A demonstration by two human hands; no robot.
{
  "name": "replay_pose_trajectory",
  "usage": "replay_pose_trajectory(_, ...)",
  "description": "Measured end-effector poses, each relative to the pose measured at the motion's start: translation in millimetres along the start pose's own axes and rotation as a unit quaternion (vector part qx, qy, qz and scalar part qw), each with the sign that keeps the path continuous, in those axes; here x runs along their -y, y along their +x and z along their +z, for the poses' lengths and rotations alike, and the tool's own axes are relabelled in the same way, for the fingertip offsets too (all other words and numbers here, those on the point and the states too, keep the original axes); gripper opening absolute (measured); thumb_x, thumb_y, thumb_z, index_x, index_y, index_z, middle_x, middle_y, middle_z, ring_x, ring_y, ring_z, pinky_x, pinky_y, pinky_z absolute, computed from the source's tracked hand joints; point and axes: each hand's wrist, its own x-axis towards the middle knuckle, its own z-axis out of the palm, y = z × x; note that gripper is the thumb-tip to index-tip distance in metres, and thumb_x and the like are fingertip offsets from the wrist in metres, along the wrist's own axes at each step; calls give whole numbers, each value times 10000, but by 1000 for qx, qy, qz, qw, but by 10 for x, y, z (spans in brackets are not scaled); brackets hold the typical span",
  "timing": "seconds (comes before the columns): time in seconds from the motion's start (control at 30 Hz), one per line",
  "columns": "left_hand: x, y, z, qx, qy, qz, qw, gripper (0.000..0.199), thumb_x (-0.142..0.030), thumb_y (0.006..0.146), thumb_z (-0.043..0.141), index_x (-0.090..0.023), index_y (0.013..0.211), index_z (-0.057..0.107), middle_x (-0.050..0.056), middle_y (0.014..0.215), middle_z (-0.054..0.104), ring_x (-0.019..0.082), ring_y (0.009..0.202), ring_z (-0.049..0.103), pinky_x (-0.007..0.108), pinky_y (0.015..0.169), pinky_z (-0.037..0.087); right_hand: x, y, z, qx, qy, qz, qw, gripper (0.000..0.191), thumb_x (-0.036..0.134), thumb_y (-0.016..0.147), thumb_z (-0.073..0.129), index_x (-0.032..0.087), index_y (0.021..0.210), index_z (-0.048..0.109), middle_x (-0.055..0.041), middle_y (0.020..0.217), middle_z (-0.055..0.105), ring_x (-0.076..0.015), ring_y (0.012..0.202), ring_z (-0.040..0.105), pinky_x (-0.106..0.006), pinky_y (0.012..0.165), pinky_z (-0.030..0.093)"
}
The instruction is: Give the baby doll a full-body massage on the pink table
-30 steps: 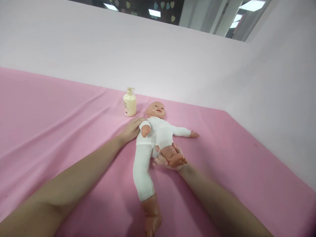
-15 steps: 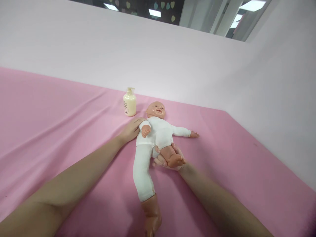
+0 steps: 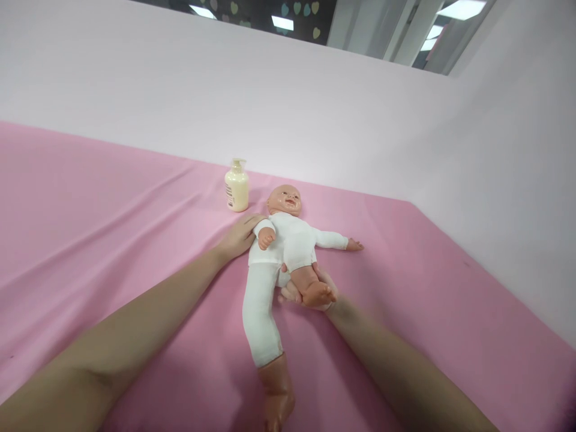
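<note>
A baby doll (image 3: 270, 300) in a white outfit lies on its back, its head toward the far wall. One of its legs is bent up over its belly, and the other stretches toward me. My right hand (image 3: 327, 282) is wrapped round the bent leg from below, near the bare shin and foot, which partly hide my fingers. Flat against the doll's side and upper arm rests my left hand (image 3: 240, 236), fingers stretched out. Its fingertips are partly hidden by the doll's sleeve.
A pale yellow pump bottle (image 3: 237, 187) stands upright beyond my left hand, left of the doll's head. Pink cloth (image 3: 112, 222), creased at left, covers the surface. A white wall (image 3: 270, 102) rises behind and along the right side, with a window (image 3: 252, 15) above.
The bent leg and my right hand have shifted very slightly. My left hand, the rest of the doll and the bottle look the same.
</note>
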Motion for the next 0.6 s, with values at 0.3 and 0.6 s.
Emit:
replay_pose_trajectory(0.3,53,0,11,9,-24,10,1000,342,-341,978,472,-191,1254,608,103,1248,667,254,1147,593,398,1022,482,-22,10,2,5,-20,-2,1000,717,883,841,369,202,980,542,38,577,502,-152,584,431,-375,780,424)
replay_pose_trajectory(0.6,37,-7,9,3,-19,12,1000,334,-344,994,461,-203,1261,603,103,1241,667,249,1144,592,399,1020,488,-32,6,-12,17,-4,-4,1000,669,845,847,443,200,970,570,35,573,503,-150,572,431,-367,789,434)
